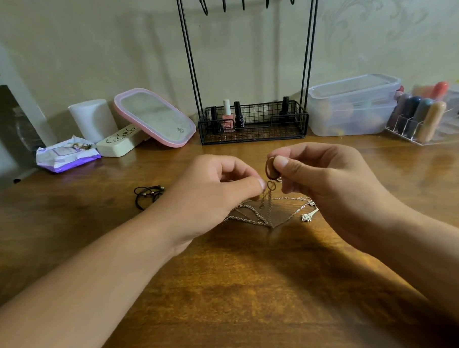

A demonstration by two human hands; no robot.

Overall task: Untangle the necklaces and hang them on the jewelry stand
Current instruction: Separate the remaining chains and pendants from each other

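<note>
With the right hand pinching the brown ring pendant and the left hand pinching a strand of the tangled gold chain necklaces – fanned on the wooden desk below the black wire jewelry stand – opposing pulls would likely tighten the knot.

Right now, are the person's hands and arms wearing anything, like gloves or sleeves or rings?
No. The left hand and the right hand are both bare: no gloves, and no rings or bracelets that I can see on them. Both forearms are bare too, with no sleeves or watch in view as far as the picture's bottom edge.
</note>
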